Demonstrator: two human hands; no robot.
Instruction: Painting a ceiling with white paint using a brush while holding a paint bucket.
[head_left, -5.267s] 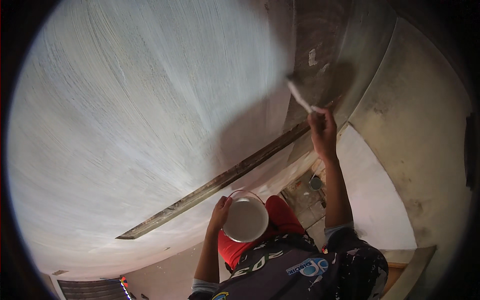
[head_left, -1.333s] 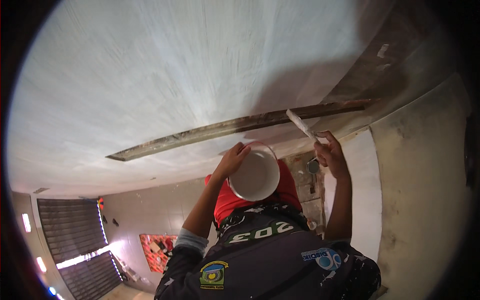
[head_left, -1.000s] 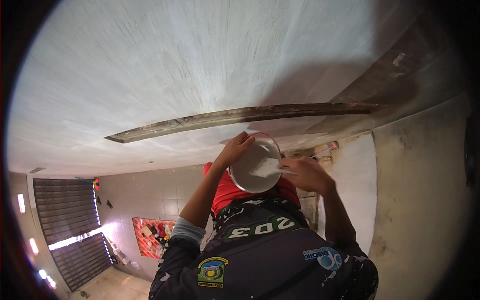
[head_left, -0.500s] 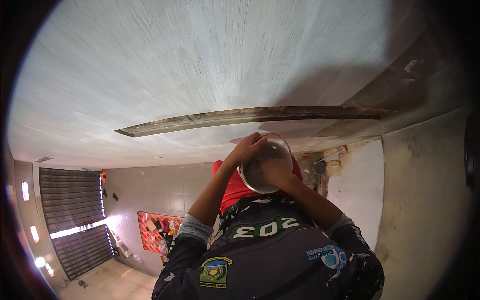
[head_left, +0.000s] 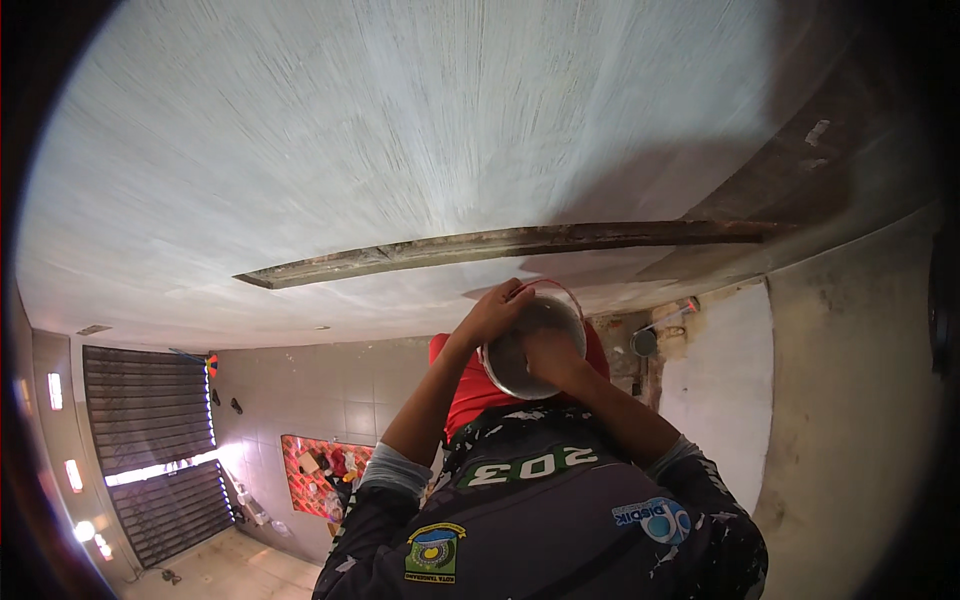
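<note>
A small whitish bucket (head_left: 560, 312) with a thin red handle is held in front of my body, its open top facing me. My left hand (head_left: 497, 314) is closed over the bucket's left rim, close to where the handle arches. Reaching into the bucket from the right, my right hand (head_left: 549, 354) is smeared by motion. Its fingers are hidden inside, so what they hold, if anything, does not show. The bucket's contents look greyish white, but I cannot make them out well.
A pale streaked wall (head_left: 400, 130) rises ahead, cut by a long recessed groove (head_left: 450, 248). On the floor, a red patterned mat (head_left: 305, 484) with assorted items lies at the left, near a dark slatted shutter (head_left: 150, 410). A dark pail (head_left: 643, 343) stands at the right.
The view has shifted slightly, so the surroundings sit a little lower. My right hand has moved slightly within the bucket; my left hand keeps its hold on the rim.
</note>
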